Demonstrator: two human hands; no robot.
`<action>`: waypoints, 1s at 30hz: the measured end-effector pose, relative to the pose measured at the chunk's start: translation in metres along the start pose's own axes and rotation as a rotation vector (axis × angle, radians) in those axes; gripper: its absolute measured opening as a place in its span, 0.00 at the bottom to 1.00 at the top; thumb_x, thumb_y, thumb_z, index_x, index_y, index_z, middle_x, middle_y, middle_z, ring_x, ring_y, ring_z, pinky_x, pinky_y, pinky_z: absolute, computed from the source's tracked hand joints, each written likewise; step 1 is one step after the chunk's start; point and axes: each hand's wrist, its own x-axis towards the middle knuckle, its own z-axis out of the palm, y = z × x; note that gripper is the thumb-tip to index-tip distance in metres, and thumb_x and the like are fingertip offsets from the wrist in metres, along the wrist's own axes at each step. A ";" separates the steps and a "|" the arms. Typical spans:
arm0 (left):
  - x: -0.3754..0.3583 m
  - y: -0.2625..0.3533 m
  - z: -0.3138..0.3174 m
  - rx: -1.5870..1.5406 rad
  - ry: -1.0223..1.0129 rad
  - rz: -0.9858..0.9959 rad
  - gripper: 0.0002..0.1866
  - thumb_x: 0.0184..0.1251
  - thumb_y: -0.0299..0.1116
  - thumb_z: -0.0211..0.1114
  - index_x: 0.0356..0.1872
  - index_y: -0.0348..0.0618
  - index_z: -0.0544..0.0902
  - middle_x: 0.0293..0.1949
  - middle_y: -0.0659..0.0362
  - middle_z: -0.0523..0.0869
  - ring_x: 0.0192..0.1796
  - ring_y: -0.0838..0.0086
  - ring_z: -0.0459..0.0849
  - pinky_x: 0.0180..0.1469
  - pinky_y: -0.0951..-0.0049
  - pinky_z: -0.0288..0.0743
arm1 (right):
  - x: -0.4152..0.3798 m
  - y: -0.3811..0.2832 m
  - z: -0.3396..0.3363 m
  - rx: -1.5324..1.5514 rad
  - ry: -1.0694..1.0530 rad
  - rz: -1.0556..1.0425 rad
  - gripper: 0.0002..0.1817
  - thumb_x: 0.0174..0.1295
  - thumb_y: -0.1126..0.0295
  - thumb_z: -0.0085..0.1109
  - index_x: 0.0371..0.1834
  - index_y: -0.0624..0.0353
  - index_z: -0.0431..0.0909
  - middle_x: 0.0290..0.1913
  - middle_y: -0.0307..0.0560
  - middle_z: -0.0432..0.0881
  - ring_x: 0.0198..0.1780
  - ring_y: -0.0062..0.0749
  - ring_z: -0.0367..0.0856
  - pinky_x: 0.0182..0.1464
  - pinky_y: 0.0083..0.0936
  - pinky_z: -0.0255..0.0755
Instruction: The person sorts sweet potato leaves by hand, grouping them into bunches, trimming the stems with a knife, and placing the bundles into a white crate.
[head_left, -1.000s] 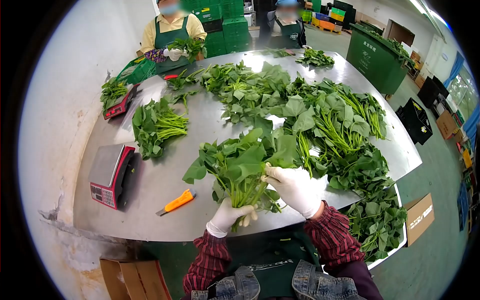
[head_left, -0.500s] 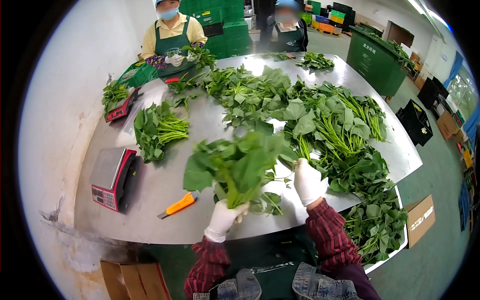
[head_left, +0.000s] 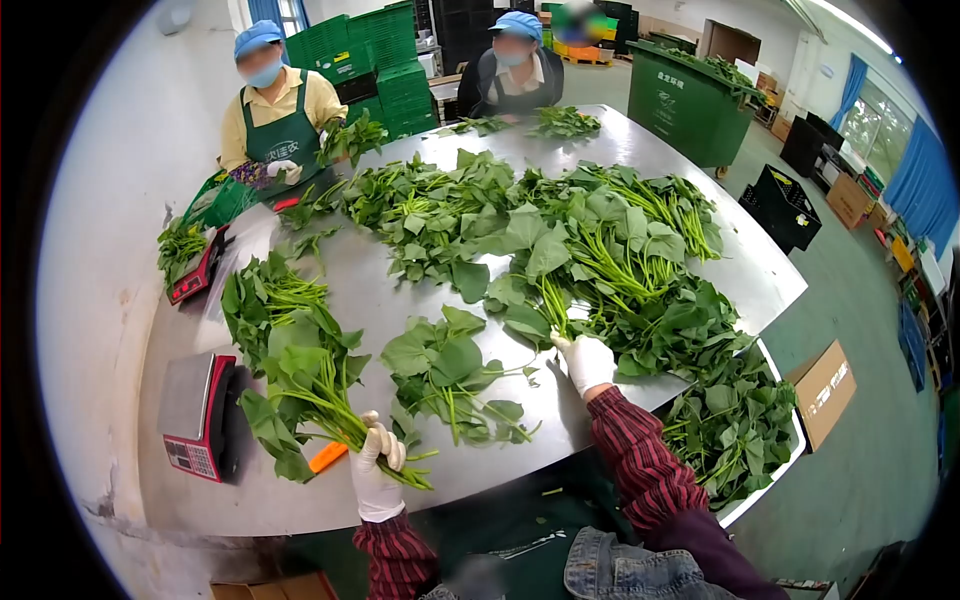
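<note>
My left hand (head_left: 378,470), in a white glove, is closed round the stems of a bunch of leafy greens (head_left: 305,385), whose leaves point up and left. Under that bunch the orange knife (head_left: 328,457) is partly hidden. My right hand (head_left: 586,362), also gloved, has its fingers closed at stems on the near edge of the large pile of greens (head_left: 620,250). A smaller loose clump (head_left: 450,370) lies between my hands. Another bunch (head_left: 265,300) rests behind the held one.
A red scale (head_left: 195,415) stands at the left of the metal table (head_left: 560,425); a second scale (head_left: 200,268) bears greens. Two co-workers (head_left: 280,130) (head_left: 512,75) are across the table. A white bin of greens (head_left: 790,455) and a carton (head_left: 822,392) are at right.
My left hand has moved left and down with its bunch, over the knife. My right hand has closed on stems at the pile. The view has shifted, and the loose clump shows more fully.
</note>
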 end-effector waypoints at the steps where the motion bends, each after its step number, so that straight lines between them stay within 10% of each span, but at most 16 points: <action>1: -0.001 -0.001 0.000 0.011 -0.003 -0.006 0.14 0.66 0.32 0.60 0.49 0.39 0.72 0.20 0.65 0.65 0.16 0.81 0.62 0.19 0.81 0.56 | 0.001 -0.008 -0.011 0.049 0.057 0.009 0.27 0.58 0.43 0.53 0.33 0.61 0.79 0.24 0.57 0.80 0.26 0.50 0.81 0.30 0.39 0.74; 6: -0.002 -0.002 0.002 0.008 0.011 -0.014 0.14 0.66 0.33 0.61 0.48 0.39 0.72 0.20 0.66 0.65 0.16 0.81 0.61 0.19 0.81 0.56 | 0.026 -0.017 0.008 0.189 0.275 0.152 0.17 0.61 0.56 0.54 0.30 0.63 0.76 0.24 0.57 0.80 0.27 0.51 0.81 0.30 0.39 0.74; 8: -0.002 -0.001 0.003 0.004 0.018 -0.016 0.14 0.65 0.33 0.61 0.48 0.39 0.72 0.20 0.66 0.65 0.16 0.81 0.61 0.19 0.81 0.56 | 0.045 0.001 0.027 -0.209 -0.039 -0.172 0.12 0.61 0.65 0.52 0.31 0.64 0.74 0.21 0.53 0.79 0.21 0.43 0.79 0.25 0.36 0.71; 11: -0.003 0.001 0.004 0.015 0.030 -0.015 0.14 0.66 0.32 0.61 0.49 0.39 0.72 0.20 0.65 0.64 0.16 0.81 0.61 0.19 0.81 0.56 | 0.054 0.012 0.004 1.964 -0.640 0.576 0.05 0.57 0.71 0.52 0.27 0.60 0.73 0.25 0.50 0.79 0.19 0.23 0.72 0.20 0.19 0.66; 16: -0.005 0.002 0.002 -0.009 0.037 -0.008 0.14 0.66 0.32 0.61 0.49 0.38 0.72 0.20 0.65 0.64 0.16 0.81 0.61 0.19 0.81 0.57 | 0.079 0.020 -0.004 2.673 -0.834 0.762 0.11 0.64 0.68 0.47 0.26 0.63 0.70 0.14 0.29 0.64 0.15 0.15 0.62 0.16 0.13 0.58; 19: -0.006 0.003 0.001 -0.020 0.012 -0.005 0.14 0.66 0.31 0.61 0.48 0.38 0.72 0.20 0.65 0.64 0.16 0.81 0.61 0.19 0.81 0.57 | 0.083 0.009 -0.018 2.523 -0.660 0.610 0.20 0.66 0.56 0.53 0.28 0.65 0.74 0.13 0.28 0.61 0.14 0.13 0.59 0.17 0.12 0.55; 22: -0.007 0.006 0.002 -0.007 0.018 -0.002 0.13 0.66 0.31 0.60 0.48 0.38 0.72 0.20 0.65 0.65 0.16 0.80 0.61 0.20 0.81 0.57 | 0.042 -0.042 -0.090 1.602 -0.155 0.224 0.19 0.62 0.57 0.58 0.24 0.64 0.77 0.12 0.28 0.63 0.12 0.12 0.57 0.17 0.12 0.49; 27: -0.005 0.003 0.016 0.001 0.063 0.030 0.13 0.65 0.29 0.61 0.48 0.38 0.72 0.20 0.65 0.66 0.18 0.80 0.63 0.21 0.80 0.59 | -0.006 -0.088 -0.094 0.831 -0.012 -0.012 0.20 0.60 0.56 0.61 0.21 0.62 0.72 0.15 0.40 0.75 0.14 0.19 0.68 0.20 0.18 0.64; 28: -0.005 0.001 0.017 0.016 0.075 0.020 0.12 0.64 0.28 0.61 0.47 0.39 0.72 0.21 0.65 0.67 0.19 0.80 0.64 0.22 0.80 0.59 | -0.013 -0.091 -0.097 0.781 -0.077 -0.011 0.19 0.58 0.56 0.61 0.24 0.62 0.71 0.15 0.51 0.75 0.18 0.43 0.76 0.24 0.34 0.68; 30: -0.002 -0.007 0.022 0.077 0.095 -0.006 0.08 0.63 0.25 0.60 0.42 0.42 0.72 0.24 0.63 0.70 0.21 0.79 0.67 0.24 0.80 0.61 | -0.028 -0.097 -0.085 0.729 -0.056 -0.055 0.18 0.57 0.57 0.63 0.24 0.61 0.71 0.15 0.50 0.74 0.19 0.45 0.75 0.25 0.35 0.69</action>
